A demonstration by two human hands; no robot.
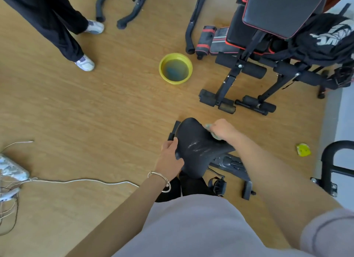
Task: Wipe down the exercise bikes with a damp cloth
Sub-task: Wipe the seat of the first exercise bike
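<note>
I am in the middle of wiping the seat (197,147) of the exercise bike (231,164). My left hand (169,157) holds the left edge of the seat, with its fingers (171,143) curled round the edge, I think to keep it steady. My right hand (223,130) has its fingers closed round the damp cloth (209,127) and presses it on the right side of the seat. The seat is right in front of me, low down, above the bike's dark frame on the wooden floor. It is black and smooth, and it has pale streaks in the middle. They may be wet marks or dust; I cannot tell which. I think the next move is to slide the cloth across the middle, over those streaks, pressing evenly while the left hand holds the seat. A yellow bowl (175,82) of water sits on the floor well ahead of the bike, good for wetting the cloth when it gets dry.
</note>
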